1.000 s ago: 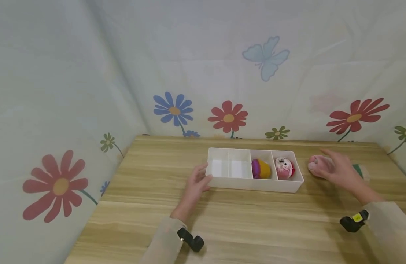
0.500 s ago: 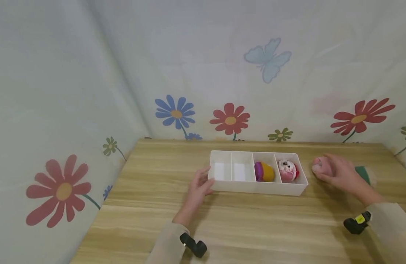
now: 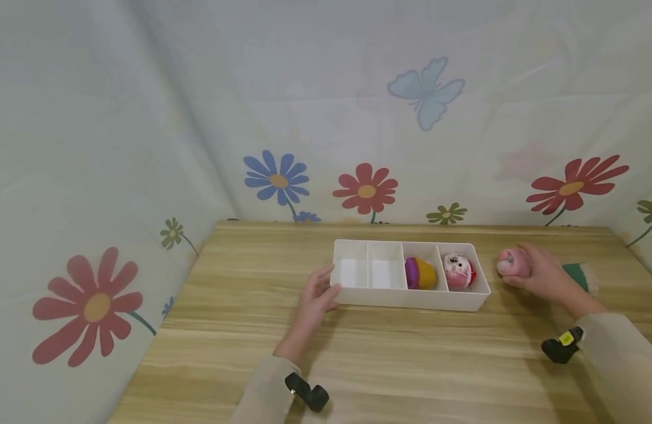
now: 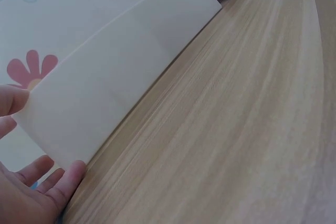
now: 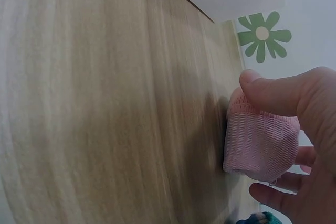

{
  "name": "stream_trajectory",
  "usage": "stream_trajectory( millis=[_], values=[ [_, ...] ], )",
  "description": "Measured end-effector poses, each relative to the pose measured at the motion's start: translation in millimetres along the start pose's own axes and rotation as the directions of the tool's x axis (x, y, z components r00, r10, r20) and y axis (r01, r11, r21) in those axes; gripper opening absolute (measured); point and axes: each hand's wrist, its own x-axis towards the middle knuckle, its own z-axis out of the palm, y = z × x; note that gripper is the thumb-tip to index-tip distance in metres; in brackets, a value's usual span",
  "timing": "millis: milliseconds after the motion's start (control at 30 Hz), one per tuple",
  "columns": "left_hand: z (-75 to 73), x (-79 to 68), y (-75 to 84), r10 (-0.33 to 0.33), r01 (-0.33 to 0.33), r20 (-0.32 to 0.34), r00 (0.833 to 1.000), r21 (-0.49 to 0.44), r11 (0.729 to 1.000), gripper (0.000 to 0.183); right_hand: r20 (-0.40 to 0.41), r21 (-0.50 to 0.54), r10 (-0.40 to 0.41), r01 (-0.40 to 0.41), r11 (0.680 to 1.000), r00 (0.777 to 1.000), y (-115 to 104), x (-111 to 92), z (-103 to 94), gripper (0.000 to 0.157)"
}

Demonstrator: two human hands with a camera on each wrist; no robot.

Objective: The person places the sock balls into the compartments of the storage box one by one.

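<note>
A white box (image 3: 411, 299) with a row of compartments sits on the wooden table. My left hand (image 3: 315, 294) holds its left end, with thumb and fingertips around the near corner. In the right wrist view, a rolled-up pink sock (image 5: 260, 142) with ribbed knit shows between the thumb and fingers of my right hand (image 5: 310, 129). The head view has this hand gripping the sock just right of the box. A purple and yellow rolled sock (image 3: 421, 274) fills the third compartment. In the rightmost one lies a white, pink and red roll (image 3: 458, 271) with dark eye-like spots.
Behind my right hand, a green and cream rolled bundle (image 3: 579, 275) lies on the table (image 3: 411, 365). The two left compartments hold nothing. A white curtain (image 3: 326, 100) printed with flowers and a butterfly hangs along the back and left edges.
My right fingers have closed around the pink sock, which has turned so its rolled end faces left. My left hand stays at the box's left end. The view has shifted slightly.
</note>
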Motion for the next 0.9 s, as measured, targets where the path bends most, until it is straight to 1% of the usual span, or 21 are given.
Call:
stream_trajectory(
  millis=[133, 267, 333, 400, 467, 567, 767, 900],
  values=[
    [-1.2, 1.3, -4.5, 0.003, -0.003, 0.002, 1.000, -0.010, 1.000, 0.047, 0.034, -0.004, 0.022, -0.022, 1.000, 0.999, 1.7, 2.9, 0.8, 0.097],
    [-4.0, 8.8, -17.8, 0.006, -0.006, 0.005, 1.000, -0.017, 1.000, 0.049, 0.063, 0.011, 0.068, -0.069, 0.998, 0.996, 2.9, 5.6, 1.0, 0.104],
    [-5.1, 12.0, -23.8, 0.004, -0.004, -0.001, 1.000, -0.012, 1.000, 0.049, 0.059, 0.010, 0.068, -0.068, 0.998, 0.996, 3.3, 6.9, 1.8, 0.103],
    [-6.0, 13.9, -28.0, 0.005, -0.005, -0.007, 1.000, -0.006, 1.000, 0.050, 0.044, 0.010, 0.046, -0.046, 0.999, 0.998, 3.1, 7.8, 3.3, 0.099],
    [-6.1, 14.1, -29.1, 0.008, -0.008, -0.015, 1.000, -0.004, 1.000, 0.051, 0.026, 0.004, 0.019, -0.020, 1.000, 0.999, 3.1, 8.1, 4.4, 0.094],
    [-6.1, 13.6, -29.3, 0.017, -0.017, -0.021, 1.000, -0.008, 1.000, 0.052, 0.011, 0.001, 0.001, -0.001, 1.000, 1.000, 3.0, 7.6, 5.2, 0.091],
    [-5.7, 13.4, -28.9, 0.008, -0.008, -0.017, 1.000, -0.007, 1.000, 0.051, 0.009, 0.001, 0.013, -0.013, 1.000, 1.000, 2.0, 5.8, 6.0, 0.092],
    [-4.7, 14.3, -28.7, 0.013, -0.013, -0.023, 1.000, 0.003, 1.000, 0.049, 0.017, 0.029, 0.035, -0.035, 0.999, 0.999, 0.6, 5.1, 7.4, 0.094]
  ],
)
